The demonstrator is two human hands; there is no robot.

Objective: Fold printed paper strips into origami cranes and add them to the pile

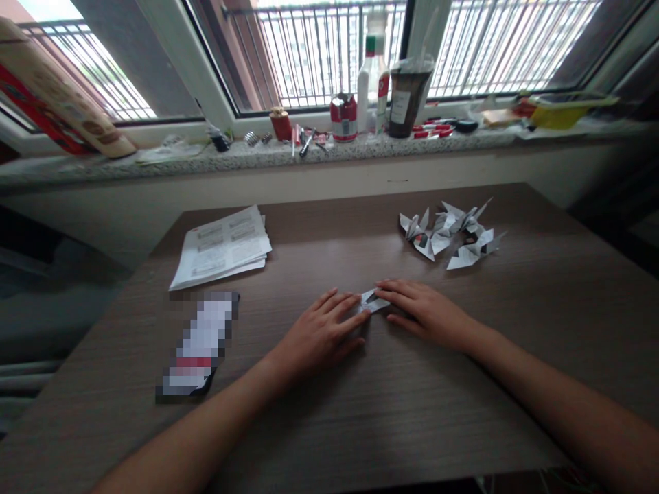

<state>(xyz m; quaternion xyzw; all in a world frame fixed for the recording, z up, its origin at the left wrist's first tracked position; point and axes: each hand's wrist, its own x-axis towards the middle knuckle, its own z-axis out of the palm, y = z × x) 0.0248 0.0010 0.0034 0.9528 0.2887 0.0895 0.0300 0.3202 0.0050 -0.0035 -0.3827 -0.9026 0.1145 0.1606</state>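
Observation:
A small folded piece of printed paper (374,302) lies on the brown table between my hands. My left hand (324,326) rests at its left side, fingers stretched out and spread, fingertips pressing on the paper. From the right, my right hand (425,309) reaches over the paper's upper right edge with its fingers extended and its thumb apart, near the table. Part of the paper is hidden under the fingers. Beyond my right hand stand several folded paper cranes (450,233), bunched together at the back right of the table.
A stack of printed sheets (224,247) lies at the back left. Nearer sits a pixelated phone-like object (198,346), beside my left forearm. Along the windowsill (247,156) stand a red can (344,118), a bottle (366,89), a dark drink cup (408,99) and a yellow basket (559,113).

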